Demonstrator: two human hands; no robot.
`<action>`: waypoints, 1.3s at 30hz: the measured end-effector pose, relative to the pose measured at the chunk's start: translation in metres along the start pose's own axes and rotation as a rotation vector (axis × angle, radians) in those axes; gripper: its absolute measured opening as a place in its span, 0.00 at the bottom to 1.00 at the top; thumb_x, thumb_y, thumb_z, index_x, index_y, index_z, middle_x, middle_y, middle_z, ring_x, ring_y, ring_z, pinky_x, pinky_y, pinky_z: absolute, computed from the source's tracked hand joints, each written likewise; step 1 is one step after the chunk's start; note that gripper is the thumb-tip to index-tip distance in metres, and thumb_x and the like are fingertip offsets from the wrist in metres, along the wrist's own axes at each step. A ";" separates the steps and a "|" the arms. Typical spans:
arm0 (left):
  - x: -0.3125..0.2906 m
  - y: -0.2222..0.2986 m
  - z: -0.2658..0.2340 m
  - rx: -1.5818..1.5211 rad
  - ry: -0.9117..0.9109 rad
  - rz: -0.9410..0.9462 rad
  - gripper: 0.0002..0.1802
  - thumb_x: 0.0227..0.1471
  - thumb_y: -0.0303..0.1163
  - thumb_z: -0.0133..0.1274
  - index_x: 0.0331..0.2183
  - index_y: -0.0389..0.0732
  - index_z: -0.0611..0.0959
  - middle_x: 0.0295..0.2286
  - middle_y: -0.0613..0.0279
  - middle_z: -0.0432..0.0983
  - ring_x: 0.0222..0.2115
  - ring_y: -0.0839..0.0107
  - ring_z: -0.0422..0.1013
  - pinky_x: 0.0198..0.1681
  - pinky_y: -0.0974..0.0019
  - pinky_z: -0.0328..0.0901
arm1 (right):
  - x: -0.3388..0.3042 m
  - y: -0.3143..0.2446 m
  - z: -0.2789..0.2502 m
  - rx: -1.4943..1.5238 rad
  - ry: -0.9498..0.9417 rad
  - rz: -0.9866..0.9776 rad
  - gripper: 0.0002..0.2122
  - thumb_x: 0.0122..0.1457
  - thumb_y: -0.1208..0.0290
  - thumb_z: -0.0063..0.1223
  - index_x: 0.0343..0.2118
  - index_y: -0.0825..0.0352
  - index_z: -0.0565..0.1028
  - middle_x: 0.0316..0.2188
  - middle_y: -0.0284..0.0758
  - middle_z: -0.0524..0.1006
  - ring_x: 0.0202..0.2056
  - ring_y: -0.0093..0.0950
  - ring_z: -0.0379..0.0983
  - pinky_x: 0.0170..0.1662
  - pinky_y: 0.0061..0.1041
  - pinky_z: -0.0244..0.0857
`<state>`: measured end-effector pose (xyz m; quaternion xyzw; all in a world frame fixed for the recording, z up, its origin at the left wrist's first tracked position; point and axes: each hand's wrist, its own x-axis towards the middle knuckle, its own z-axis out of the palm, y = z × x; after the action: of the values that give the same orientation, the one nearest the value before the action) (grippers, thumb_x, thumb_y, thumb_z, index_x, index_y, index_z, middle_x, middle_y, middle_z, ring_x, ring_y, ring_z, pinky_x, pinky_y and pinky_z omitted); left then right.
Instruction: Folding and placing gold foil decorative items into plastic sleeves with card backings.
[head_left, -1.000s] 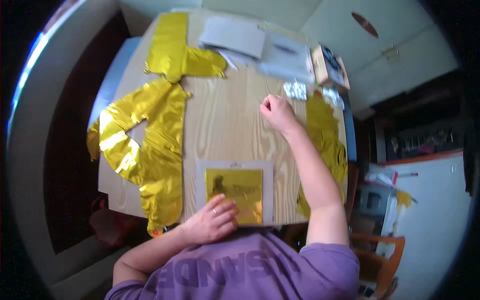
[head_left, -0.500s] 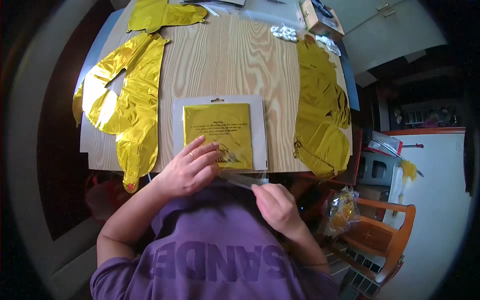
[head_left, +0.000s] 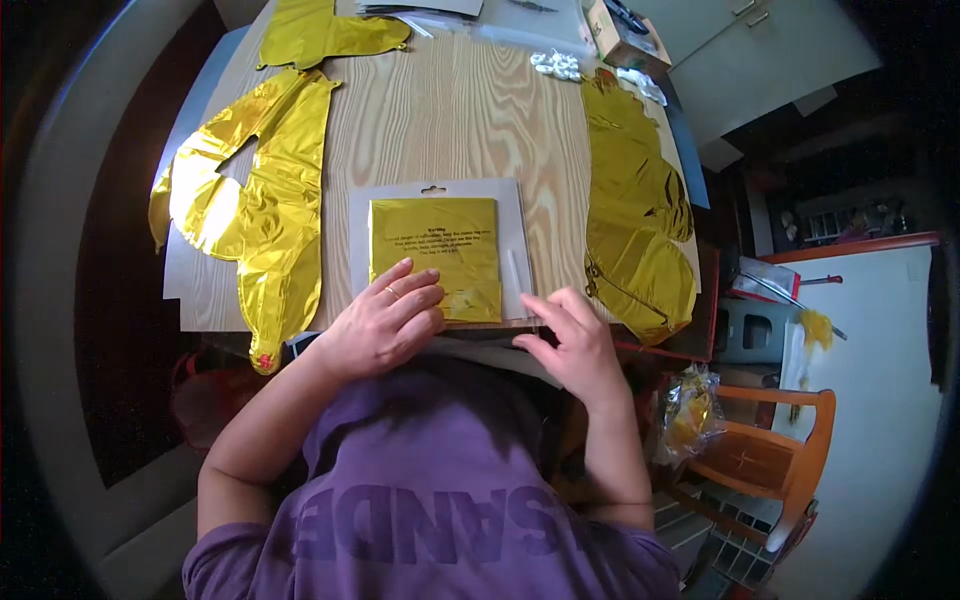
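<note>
A flat clear package with a pale backing card (head_left: pixel 432 188) and a folded gold foil balloon (head_left: pixel 440 235) inside lies at the table's near edge. Dark print covers part of its front. My left hand (head_left: pixel 392 318) lies across its lower left, fingers stretched out and pressing lightly on it. Beside the package's lower right corner is my right hand (head_left: pixel 572 345), its thumb and fingers apart with nothing between them. The fingertips come close to the corner; whether they touch it I cannot tell. A thin white straw (head_left: pixel 513 270) shows along the package's right side.
Flat gold foil balloons lie at the left (head_left: pixel 285 190), far left (head_left: pixel 335 35) and right (head_left: pixel 640 220) of the wooden table (head_left: pixel 440 110). White ribbon rolls (head_left: pixel 556 65) and a small box (head_left: pixel 628 38) sit far right. A wooden chair (head_left: pixel 750 470) stands at the right.
My right hand has let go of the clear plastic flap at the package's bottom, and its fingers have spread. The white straw now shows on the right side. My left hand stays on the package.
</note>
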<state>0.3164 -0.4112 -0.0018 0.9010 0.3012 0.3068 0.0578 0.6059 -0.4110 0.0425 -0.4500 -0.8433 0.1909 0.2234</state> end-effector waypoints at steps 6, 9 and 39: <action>0.003 -0.002 -0.006 -0.026 -0.054 -0.013 0.12 0.49 0.29 0.60 0.37 0.39 0.78 0.42 0.55 0.75 0.52 0.53 0.71 0.60 0.42 0.62 | 0.017 0.018 0.012 -0.020 0.066 -0.068 0.13 0.50 0.70 0.68 0.37 0.64 0.77 0.30 0.33 0.71 0.32 0.33 0.73 0.37 0.33 0.69; 0.006 -0.004 -0.008 -0.020 -0.083 -0.064 0.12 0.48 0.29 0.61 0.37 0.41 0.78 0.44 0.56 0.75 0.53 0.53 0.70 0.61 0.42 0.60 | 0.026 0.022 0.023 -0.101 0.168 -0.147 0.10 0.51 0.70 0.66 0.33 0.64 0.75 0.28 0.33 0.71 0.31 0.33 0.73 0.35 0.32 0.69; 0.071 0.003 0.013 -0.147 -0.257 0.073 0.21 0.46 0.30 0.55 0.46 0.45 0.83 0.55 0.54 0.69 0.62 0.50 0.59 0.66 0.40 0.50 | -0.013 0.028 0.007 0.018 0.172 -0.053 0.11 0.45 0.79 0.67 0.34 0.68 0.79 0.32 0.34 0.74 0.34 0.34 0.73 0.39 0.32 0.67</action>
<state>0.3698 -0.3719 0.0255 0.9365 0.2353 0.2122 0.1504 0.6270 -0.4079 0.0193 -0.4402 -0.8308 0.1533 0.3041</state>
